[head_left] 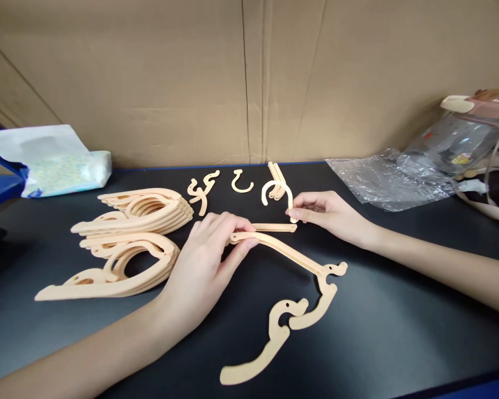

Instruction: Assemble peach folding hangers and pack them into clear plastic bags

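Both hands pinch peach plastic hanger parts over a black table (399, 316).

Left hand (205, 260) has thumb and fingers closed on the end of a long hanger arm (289, 256), which runs off toward 4 o'clock; right hand (326, 213), at 2 o'clock from it, pinches the foot of a curved hook (276, 187); a short bar (274, 227) lies between them; stacked hanger halves (128, 244) at 9 o'clock; a loose half (266, 346) at 6 o'clock.

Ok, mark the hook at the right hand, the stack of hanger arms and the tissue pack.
hook (275, 184): head view, top of its curve.
stack of hanger arms (158, 219): head view, upper pile's edge.
tissue pack (66, 172): head view, printed front.
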A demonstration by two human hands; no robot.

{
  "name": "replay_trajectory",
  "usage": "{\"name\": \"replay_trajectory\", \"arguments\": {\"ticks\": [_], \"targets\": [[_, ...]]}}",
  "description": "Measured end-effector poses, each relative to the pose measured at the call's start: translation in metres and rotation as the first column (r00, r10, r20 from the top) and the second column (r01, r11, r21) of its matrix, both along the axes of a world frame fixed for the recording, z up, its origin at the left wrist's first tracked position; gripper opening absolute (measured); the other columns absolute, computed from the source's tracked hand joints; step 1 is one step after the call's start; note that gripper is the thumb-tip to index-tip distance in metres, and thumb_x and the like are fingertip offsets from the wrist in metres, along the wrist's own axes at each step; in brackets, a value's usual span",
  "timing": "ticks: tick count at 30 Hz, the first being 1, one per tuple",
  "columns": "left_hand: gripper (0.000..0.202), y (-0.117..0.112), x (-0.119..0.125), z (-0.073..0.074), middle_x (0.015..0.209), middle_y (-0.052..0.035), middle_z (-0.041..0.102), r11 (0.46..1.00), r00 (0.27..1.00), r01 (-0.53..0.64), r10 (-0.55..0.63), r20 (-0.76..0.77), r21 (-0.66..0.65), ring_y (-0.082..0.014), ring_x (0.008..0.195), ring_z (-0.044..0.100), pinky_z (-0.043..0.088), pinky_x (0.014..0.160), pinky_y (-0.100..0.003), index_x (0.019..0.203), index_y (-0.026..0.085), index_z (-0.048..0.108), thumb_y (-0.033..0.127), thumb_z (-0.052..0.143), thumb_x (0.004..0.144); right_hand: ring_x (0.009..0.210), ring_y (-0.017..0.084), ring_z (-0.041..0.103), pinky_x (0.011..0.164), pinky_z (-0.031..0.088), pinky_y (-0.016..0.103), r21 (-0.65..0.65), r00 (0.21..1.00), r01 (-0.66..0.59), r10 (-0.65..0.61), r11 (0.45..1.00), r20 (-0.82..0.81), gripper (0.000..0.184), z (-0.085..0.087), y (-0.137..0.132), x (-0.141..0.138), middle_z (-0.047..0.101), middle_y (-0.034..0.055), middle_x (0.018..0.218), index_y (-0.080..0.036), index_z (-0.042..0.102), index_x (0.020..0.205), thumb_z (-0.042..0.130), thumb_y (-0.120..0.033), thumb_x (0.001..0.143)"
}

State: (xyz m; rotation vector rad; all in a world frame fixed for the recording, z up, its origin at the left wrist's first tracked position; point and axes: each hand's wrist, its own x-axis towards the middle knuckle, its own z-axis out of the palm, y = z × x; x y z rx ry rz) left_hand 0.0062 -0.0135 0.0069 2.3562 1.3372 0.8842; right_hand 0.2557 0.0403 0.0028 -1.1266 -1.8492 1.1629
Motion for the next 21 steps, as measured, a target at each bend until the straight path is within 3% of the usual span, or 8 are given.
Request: {"name": "replay_trajectory", "arguments": {"ticks": [5, 9, 11, 14, 17, 19, 21], "targets": [[0.015, -0.003, 0.006, 0.008, 0.086, 0.0054, 0.063, 0.942, 0.928, 0.053, 0.076, 0.364, -0.333, -0.0123, 0.077, 0.055, 0.041, 0.066, -0.023, 0.094, 0.027, 0.064, 0.041, 0.062, 0.093, 0.067, 0.012, 0.059, 0.07, 0.046, 0.029, -0.041, 0.982, 0.014, -0.022, 0.999, -0.187, 0.035, -0.006, 0.003, 0.0, 0.065, -0.0041, 0.074, -0.021, 0.055, 0.087, 0.082, -0.038, 0.071], [0.018, -0.006, 0.011, 0.013, 0.087, 0.0046, 0.065, 0.855, 0.799, 0.191, 0.15, 0.582, -0.482, -0.0105, 0.084, 0.057, 0.045, 0.077, -0.018, 0.092, 0.026, 0.07, 0.044, 0.066, 0.09, 0.066, 0.011, 0.058, 0.066, 0.047, 0.026, -0.016, 0.973, -0.011, 0.007, 1.0, -0.231, 0.032, -0.006, 0.004, 0.0, 0.062, -0.0057, 0.07, -0.022, 0.051, 0.087, 0.078, -0.036, 0.078], [0.02, -0.006, 0.013, 0.014, 0.089, 0.003, 0.067, 0.788, 0.719, 0.284, 0.202, 0.665, -0.546, -0.011, 0.086, 0.059, 0.048, 0.081, -0.019, 0.091, 0.025, 0.071, 0.043, 0.063, 0.092, 0.068, 0.011, 0.058, 0.065, 0.047, 0.026, 0.024, 0.979, -0.033, 0.037, 0.999, -0.2, 0.023, -0.004, 0.004, 0.0, 0.062, -0.0034, 0.076, -0.02, 0.058, 0.091, 0.073, -0.036, 0.083], [0.022, -0.006, 0.014, 0.018, 0.085, 0.0005, 0.069, 0.642, 0.625, 0.446, 0.275, 0.73, -0.623, -0.0124, 0.079, 0.065, 0.053, 0.078, -0.022, 0.09, 0.022, 0.069, 0.039, 0.057, 0.096, 0.071, 0.011, 0.057, 0.066, 0.047, 0.026, 0.067, 0.988, -0.067, 0.076, 0.995, -0.133, 0.019, -0.001, 0.003, 0.0, 0.064, -0.0004, 0.082, -0.018, 0.069, 0.095, 0.066, -0.036, 0.089], [0.026, -0.006, 0.016, 0.023, 0.071, 0.0025, 0.064, 0.557, 0.647, 0.474, 0.306, 0.699, -0.682, -0.0088, 0.058, 0.059, 0.051, 0.059, -0.018, 0.092, 0.02, 0.068, 0.04, 0.054, 0.097, 0.069, 0.011, 0.056, 0.067, 0.047, 0.027, 0.064, 0.993, -0.083, 0.088, 0.994, -0.078, 0.023, 0.002, 0.001, 0.0, 0.065, 0.0, 0.078, -0.017, 0.075, 0.093, 0.064, -0.037, 0.09], [0.029, -0.007, 0.017, 0.024, 0.065, 0.0042, 0.058, 0.564, 0.714, 0.421, 0.277, 0.643, -0.71, -0.0059, 0.049, 0.048, 0.041, 0.047, -0.015, 0.091, 0.019, 0.067, 0.043, 0.052, 0.098, 0.068, 0.011, 0.056, 0.068, 0.047, 0.027, 0.046, 0.993, -0.087, 0.09, 0.995, -0.076, 0.023, 0.004, 0.0, 0.0, 0.066, 0.0, 0.079, -0.018, 0.076, 0.093, 0.066, -0.037, 0.089], [0.032, -0.008, 0.018, 0.023, 0.062, 0.0057, 0.054, 0.616, 0.795, 0.347, 0.206, 0.57, -0.707, -0.0049, 0.045, 0.039, 0.032, 0.042, -0.015, 0.093, 0.019, 0.066, 0.046, 0.05, 0.098, 0.069, 0.01, 0.057, 0.068, 0.048, 0.027, 0.017, 0.99, -0.1, 0.102, 0.995, -0.101, 0.021, 0.006, -0.002, -0.001, 0.067, -0.0006, 0.079, -0.018, 0.076, 0.094, 0.068, -0.037, 0.087]]}}
